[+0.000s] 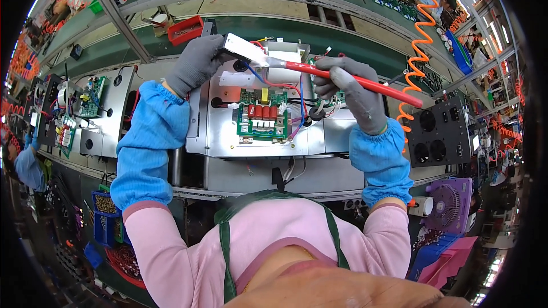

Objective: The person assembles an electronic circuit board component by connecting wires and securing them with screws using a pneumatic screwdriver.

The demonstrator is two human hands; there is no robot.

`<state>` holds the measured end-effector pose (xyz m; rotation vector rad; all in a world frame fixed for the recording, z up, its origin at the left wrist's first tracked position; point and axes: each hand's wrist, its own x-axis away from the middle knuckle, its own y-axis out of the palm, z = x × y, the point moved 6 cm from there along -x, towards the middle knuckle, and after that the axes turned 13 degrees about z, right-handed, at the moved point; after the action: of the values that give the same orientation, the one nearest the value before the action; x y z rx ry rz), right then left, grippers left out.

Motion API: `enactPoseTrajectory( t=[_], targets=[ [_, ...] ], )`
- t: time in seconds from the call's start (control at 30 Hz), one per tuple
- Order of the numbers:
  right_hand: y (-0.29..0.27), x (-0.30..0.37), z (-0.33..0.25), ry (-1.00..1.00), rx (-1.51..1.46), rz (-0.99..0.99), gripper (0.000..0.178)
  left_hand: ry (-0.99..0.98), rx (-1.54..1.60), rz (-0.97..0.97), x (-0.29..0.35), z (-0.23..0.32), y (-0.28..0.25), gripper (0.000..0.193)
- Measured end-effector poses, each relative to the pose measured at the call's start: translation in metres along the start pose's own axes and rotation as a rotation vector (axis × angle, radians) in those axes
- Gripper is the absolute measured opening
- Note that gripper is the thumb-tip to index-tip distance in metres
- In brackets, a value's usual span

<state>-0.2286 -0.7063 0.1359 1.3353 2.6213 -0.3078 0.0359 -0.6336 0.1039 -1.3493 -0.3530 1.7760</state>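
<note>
Gripped at its end by my grey-gloved left hand [200, 60] is a small flat block with a white top face [240, 45] and dark sides. My right hand [357, 88], also gloved, holds a long red-handled brush [374, 84] near the middle of its handle. The brush tip meets the right end of the white face. Below both hands lies an open metal chassis [214, 137], bearing a green circuit board [262, 115] with red and yellow components. Red and blue wires [285, 84] loop over the board; what lies directly behind the block is hidden.
More chassis units stand to the left, one with a bare metal plate [108, 128]. A black panel with round fan openings [439, 134] stands right, beside a coiled orange air hose [419, 34]. A red bin [185, 30] sits behind, and a purple fan [448, 205] lower right.
</note>
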Motion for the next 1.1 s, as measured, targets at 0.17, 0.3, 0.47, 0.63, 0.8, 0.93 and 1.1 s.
enactPoseTrajectory(
  t=[0.17,0.3,0.47,0.63,0.8,0.93,1.1],
  targets=[
    [-0.005,0.003,-0.009,-0.052,-0.205,0.075,0.029,-0.018,0.003,-0.001,0.0,0.001,0.0,0.016],
    [-0.008,0.001,-0.003,0.027,0.025,0.042,0.03,-0.029,-0.015,-0.005,0.001,-0.002,0.0,0.016],
    [0.008,-0.011,-0.017,-0.04,-0.204,0.03,0.034,-0.019,-0.016,-0.021,0.002,-0.004,0.003,0.017],
    [0.017,-0.017,-0.002,0.021,-0.124,-0.014,0.035,0.005,-0.012,-0.008,0.001,-0.004,0.001,0.018],
    [-0.009,-0.001,0.023,0.087,-0.111,0.04,0.027,-0.048,0.019,-0.005,0.0,0.001,-0.001,0.015],
    [-0.024,0.012,0.023,0.061,-0.13,0.079,0.027,-0.072,-0.034,-0.041,0.002,0.001,-0.003,0.019],
    [-0.022,0.01,-0.019,-0.09,-0.174,0.075,0.03,-0.069,-0.005,-0.021,0.003,-0.006,-0.001,0.021]
  ],
)
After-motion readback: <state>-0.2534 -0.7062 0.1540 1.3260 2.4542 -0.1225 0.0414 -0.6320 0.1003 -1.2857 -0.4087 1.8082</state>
